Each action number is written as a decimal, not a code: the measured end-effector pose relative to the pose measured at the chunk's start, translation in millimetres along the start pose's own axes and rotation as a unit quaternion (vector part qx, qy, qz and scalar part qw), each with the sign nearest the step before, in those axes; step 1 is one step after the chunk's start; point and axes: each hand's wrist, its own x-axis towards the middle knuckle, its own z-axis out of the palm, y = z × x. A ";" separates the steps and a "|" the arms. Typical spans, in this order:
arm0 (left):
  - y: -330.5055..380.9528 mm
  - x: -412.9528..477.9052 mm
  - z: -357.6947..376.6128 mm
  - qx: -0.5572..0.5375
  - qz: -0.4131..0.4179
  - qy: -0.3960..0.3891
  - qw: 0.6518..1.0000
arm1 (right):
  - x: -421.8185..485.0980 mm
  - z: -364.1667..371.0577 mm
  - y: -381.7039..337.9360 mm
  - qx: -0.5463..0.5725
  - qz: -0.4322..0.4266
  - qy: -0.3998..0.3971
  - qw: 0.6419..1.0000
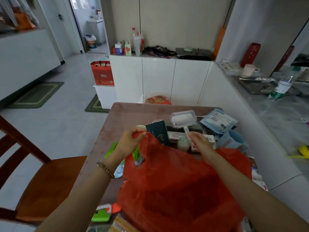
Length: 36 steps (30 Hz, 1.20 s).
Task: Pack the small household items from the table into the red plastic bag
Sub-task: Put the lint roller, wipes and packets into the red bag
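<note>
Most items lie unpacked on the table (103, 131): lint roller (183, 119), dark booklet (158, 133), blue cup (232, 141); I judge packing barely begun. The left hand (130, 139) pinches a handle of the red plastic bag (175, 181), raised over the table's near half; the right hand (200, 142) curls by the roller's handle; whether it grips, I cannot tell.

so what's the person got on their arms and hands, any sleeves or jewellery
No sleeves show on either arm. The left hand and right hand are ungloved, with no rings or watch visible. A bracelet of small round brown beads circles the left wrist.
</note>
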 end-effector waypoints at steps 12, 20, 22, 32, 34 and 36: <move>-17.4 25.5 13.1 -0.025 -0.029 0.009 0.999 | 94.4 15.0 44.7 -0.099 0.030 0.088 0.991; -10.6 19.8 14.3 -0.098 -0.059 -0.044 0.992 | 116.7 17.4 51.1 -0.148 0.042 0.084 0.985; -8.1 16.4 11.1 -0.091 -0.057 -0.046 0.993 | 113.8 15.5 40.6 -0.154 0.021 0.073 0.985; -2.2 -25.3 -1.9 -0.053 -0.055 -0.049 0.996 | -19.6 -31.6 -32.8 -0.086 -0.137 -0.061 0.985; 0.6 -38.3 -3.1 -0.070 -0.056 -0.044 0.995 | -60.1 -42.1 -37.3 -0.090 -0.122 -0.126 0.980; -0.4 -48.7 -3.7 -0.092 -0.066 -0.043 0.993 | -96.1 -54.6 -35.5 -0.116 -0.113 -0.191 0.968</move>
